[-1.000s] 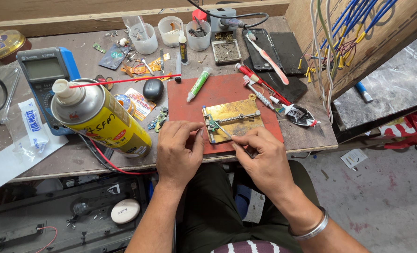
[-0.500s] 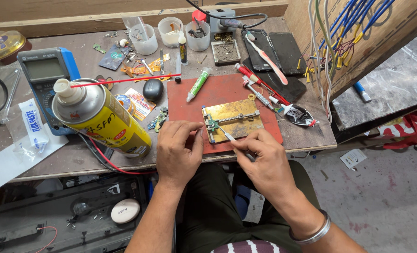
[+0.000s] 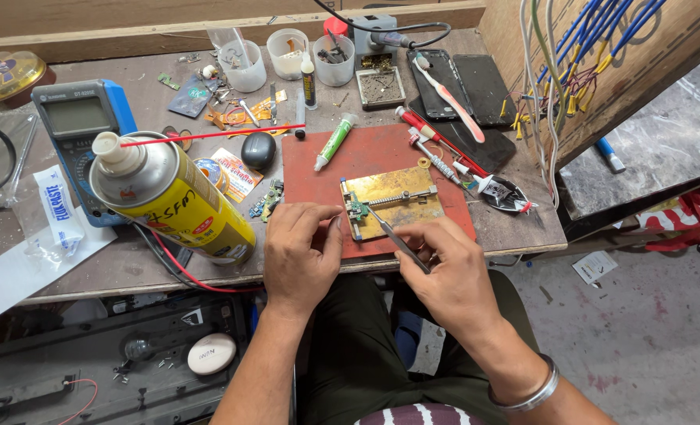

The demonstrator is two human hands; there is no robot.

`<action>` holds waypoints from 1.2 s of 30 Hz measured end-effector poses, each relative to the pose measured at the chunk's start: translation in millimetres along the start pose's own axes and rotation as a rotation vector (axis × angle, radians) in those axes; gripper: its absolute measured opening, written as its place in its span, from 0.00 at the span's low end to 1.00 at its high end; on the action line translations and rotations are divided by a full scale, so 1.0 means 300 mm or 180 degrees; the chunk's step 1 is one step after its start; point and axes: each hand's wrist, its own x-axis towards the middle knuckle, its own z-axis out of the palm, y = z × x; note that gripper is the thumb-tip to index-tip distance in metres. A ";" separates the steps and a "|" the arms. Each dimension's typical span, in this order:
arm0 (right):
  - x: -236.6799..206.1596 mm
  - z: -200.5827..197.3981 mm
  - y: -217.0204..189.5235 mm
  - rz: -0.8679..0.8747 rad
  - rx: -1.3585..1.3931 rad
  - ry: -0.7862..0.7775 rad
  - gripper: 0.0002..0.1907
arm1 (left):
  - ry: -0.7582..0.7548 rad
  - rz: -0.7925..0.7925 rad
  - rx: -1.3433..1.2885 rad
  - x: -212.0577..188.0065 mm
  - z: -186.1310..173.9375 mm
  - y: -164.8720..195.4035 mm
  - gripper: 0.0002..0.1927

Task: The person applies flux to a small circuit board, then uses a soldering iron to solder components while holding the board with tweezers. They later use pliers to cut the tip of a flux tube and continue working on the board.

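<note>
A small green circuit board (image 3: pixel 357 209) sits clamped at the left end of a brass-coloured holder plate (image 3: pixel 397 206), which lies on a red mat (image 3: pixel 366 161) near the front edge of the worktop (image 3: pixel 153 260). The right hand (image 3: pixel 444 271) is closed around a pair of metal tweezers (image 3: pixel 396 236), held like a pen, with the tips reaching up to the little board. The left hand (image 3: pixel 299 252) rests on the mat just beside the holder, fingers curled narrow and fingertips at the plate's left edge; whether it pinches anything cannot be told. On the mat behind the holder lies a green and white tube (image 3: pixel 336 142), and to the right lie a red-handled tool (image 3: pixel 437 142) and a syringe-like applicator (image 3: pixel 437 161). Left of the hands stands a tilted yellow and silver spray can (image 3: pixel 173 205) with a thin red straw (image 3: pixel 216 135) sticking out of its nozzle, and behind it a blue multimeter (image 3: pixel 78 130). Further back are three clear plastic cups (image 3: pixel 291 53), a small tray of screws (image 3: pixel 379 85), two dark phone panels (image 3: pixel 464 79) and a toothbrush (image 3: pixel 444 94). The worktop is a worn, scratched grey-brown board, crowded with small parts. On the right, a wooden panel (image 3: pixel 586 71) carries bundles of blue and yellow wires (image 3: pixel 578 47), and below it lies a rough concrete floor (image 3: pixel 649 330).
</note>
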 end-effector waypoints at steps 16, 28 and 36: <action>0.007 0.041 0.024 -0.0038 0.0024 0.0068 0.14 | 0.0007 0.0043 0.0034 0.006 0.003 -0.019 0.08; 0.011 0.049 0.031 -0.0010 0.0144 -0.0017 0.16 | 0.0000 0.0037 0.0048 0.006 0.016 -0.031 0.08; 0.016 0.059 0.015 0.0119 0.0046 0.0003 0.13 | -0.0020 0.0021 0.0027 0.007 0.013 -0.034 0.08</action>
